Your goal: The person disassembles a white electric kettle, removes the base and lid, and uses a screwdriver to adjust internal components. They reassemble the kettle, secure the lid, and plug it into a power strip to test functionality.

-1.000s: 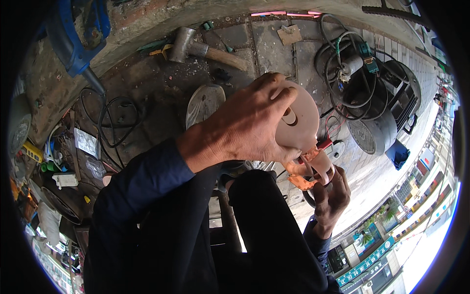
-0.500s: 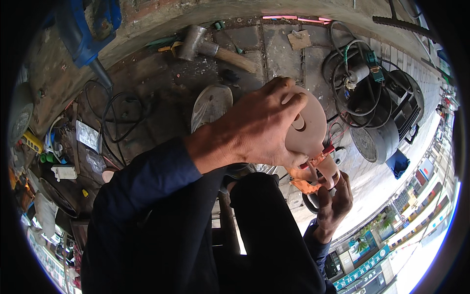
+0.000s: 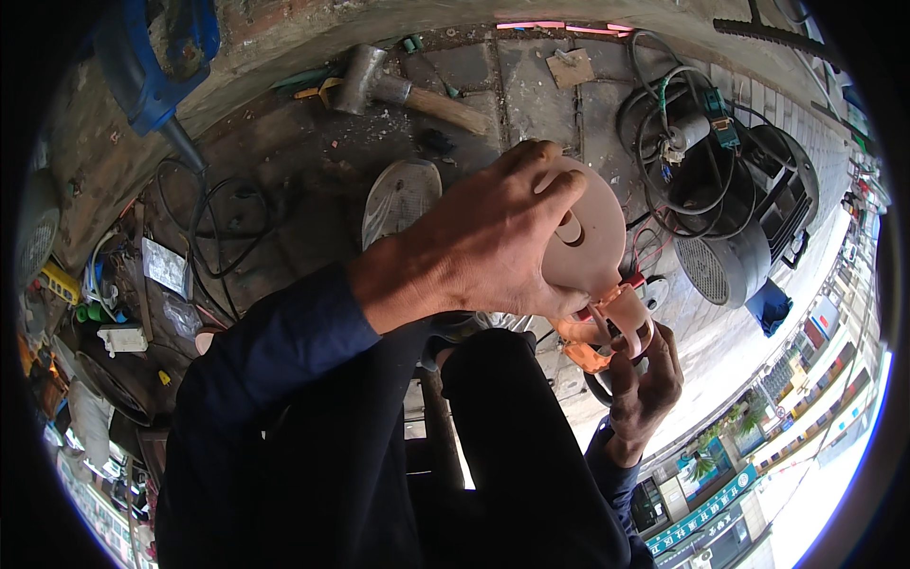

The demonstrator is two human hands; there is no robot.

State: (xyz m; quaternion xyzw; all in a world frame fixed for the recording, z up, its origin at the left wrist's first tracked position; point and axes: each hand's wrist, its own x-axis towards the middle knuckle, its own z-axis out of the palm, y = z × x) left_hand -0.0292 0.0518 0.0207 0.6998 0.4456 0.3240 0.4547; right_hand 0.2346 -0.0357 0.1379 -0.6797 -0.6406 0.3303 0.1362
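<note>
My left hand [image 3: 474, 242] is closed on a pale pink plastic disc [image 3: 592, 242] with a slot in it, thumb and fingers over its face and edge. Just below the disc, my right hand [image 3: 640, 389] grips an orange-pink plastic part [image 3: 628, 318] with curved arms and openings, its fingers curled round the lower end. The part touches or joins the disc; which of the two I cannot tell. A small red piece [image 3: 636, 281] shows behind them, partly hidden.
Around me lie a steel hammer [image 3: 417, 95], a blue power tool [image 3: 152, 76], a grey shoe-like mesh object [image 3: 398, 199], looped black cables [image 3: 227, 237] and a black machine [image 3: 720, 261] with coiled cords. Clutter fills the left, a wall edge the top, a street the right.
Both hands and the held parts shifted slightly down and right, then back up and left along with the whole view. Their grip looks the same.
</note>
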